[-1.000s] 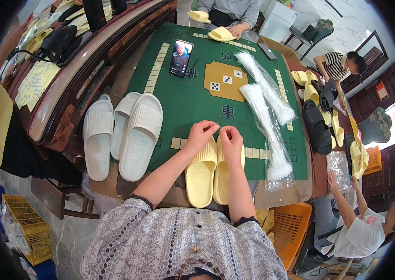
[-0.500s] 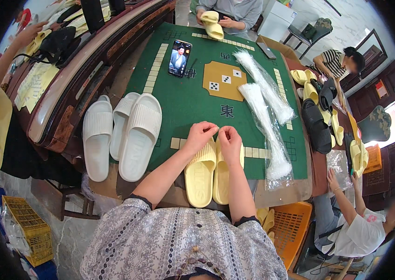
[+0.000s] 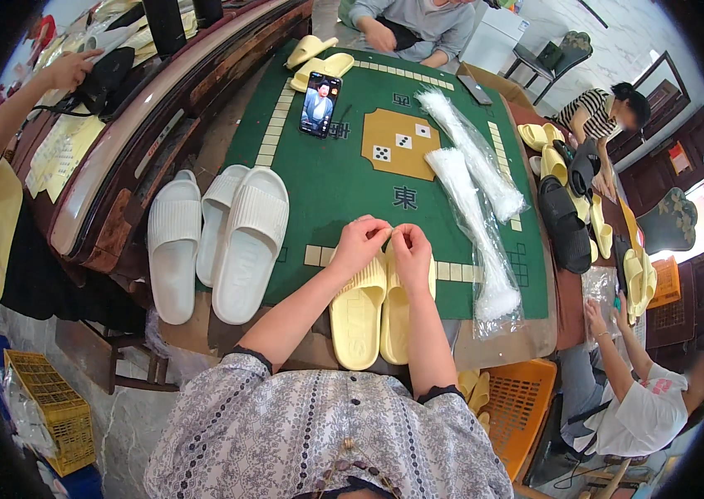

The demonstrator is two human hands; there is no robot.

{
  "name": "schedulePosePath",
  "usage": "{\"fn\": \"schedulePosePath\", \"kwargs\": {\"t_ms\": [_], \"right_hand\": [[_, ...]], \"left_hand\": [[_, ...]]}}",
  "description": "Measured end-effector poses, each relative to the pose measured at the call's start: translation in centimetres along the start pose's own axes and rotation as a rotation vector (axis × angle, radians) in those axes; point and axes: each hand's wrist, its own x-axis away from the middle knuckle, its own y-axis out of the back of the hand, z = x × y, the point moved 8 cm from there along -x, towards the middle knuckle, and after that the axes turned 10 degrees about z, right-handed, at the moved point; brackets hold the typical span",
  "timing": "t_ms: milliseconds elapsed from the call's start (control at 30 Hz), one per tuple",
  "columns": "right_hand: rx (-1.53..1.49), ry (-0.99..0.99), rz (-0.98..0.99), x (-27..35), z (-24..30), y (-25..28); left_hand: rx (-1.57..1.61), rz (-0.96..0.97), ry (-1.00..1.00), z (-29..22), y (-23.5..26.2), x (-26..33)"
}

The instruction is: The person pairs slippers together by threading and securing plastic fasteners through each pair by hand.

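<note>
A pair of yellow slide slippers [image 3: 357, 328] lies at the near table edge, toes pointing away from me. Over their toe ends my left hand [image 3: 360, 249] and my right hand [image 3: 411, 254] meet, fingertips pinched close together. Whatever sits between the fingertips is too small to make out. My right forearm covers part of the right slipper. Off to the right lie two clear bags of thin white strands [image 3: 470, 224]. White slide slippers [image 3: 250, 241] stand left of my left forearm.
A phone [image 3: 320, 104] leans on the green mat [image 3: 327, 179]; yellow slippers [image 3: 323, 71] lie behind it. A co-worker sits across; others are at left and right. Black slippers [image 3: 564, 224] lie on the right-hand table. An orange crate [image 3: 518, 407] stands below the table's right edge.
The person across has set the yellow slippers down beside the phone and let go. At left, a co-worker's hand has shifted over a black item. My hands have barely moved.
</note>
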Motion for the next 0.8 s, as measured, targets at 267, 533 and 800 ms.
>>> {"fn": "schedulePosePath", "kwargs": {"t_ms": [267,533,800], "right_hand": [[0.285,0.041,-0.028,0.0,0.8,0.5],[0.319,0.066,-0.034,0.2,1.6,0.3],[0.268,0.022,-0.049,0.1,0.3,0.6]], "left_hand": [[0.143,-0.142,0.084,1.4,1.3,0.0],[0.035,-0.04,0.06,0.8,0.4,0.0],[0.08,-0.108,0.048,1.0,1.0,0.0]]}}
